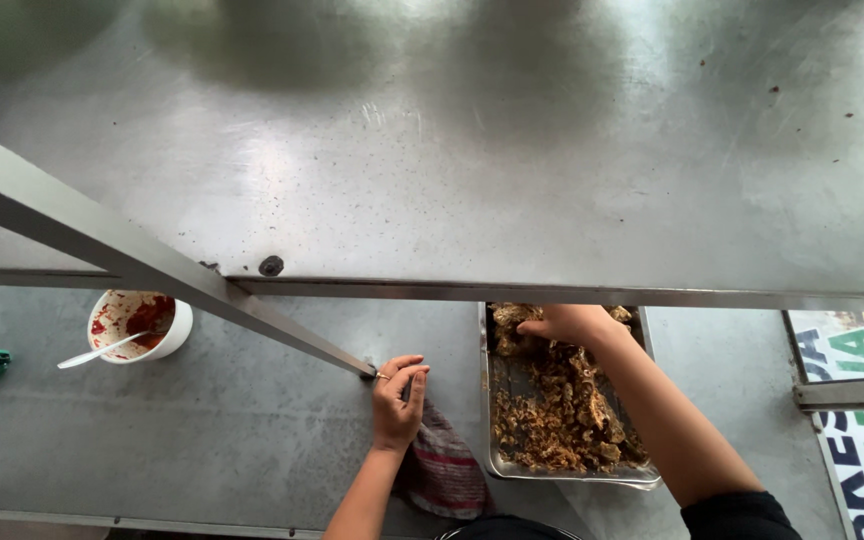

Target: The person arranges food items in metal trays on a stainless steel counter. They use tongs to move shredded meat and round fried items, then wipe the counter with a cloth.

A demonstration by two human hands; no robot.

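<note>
Right hand (567, 323) grasps shredded meat (562, 410) at the far end of the metal tray (490, 400), whose long axis runs away from the person. Left hand (397, 395) rests curled on a striped cloth (442, 470), left of the tray.

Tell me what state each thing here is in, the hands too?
Metal tray: partly filled with brown shredded food, bare patch at its left.
White cup: nearly empty, smeared with red sauce, white spoon resting in it.
Striped cloth: crumpled on the counter.
Left hand: curled, resting on the cloth.
Right hand: reaching into the food.
</note>
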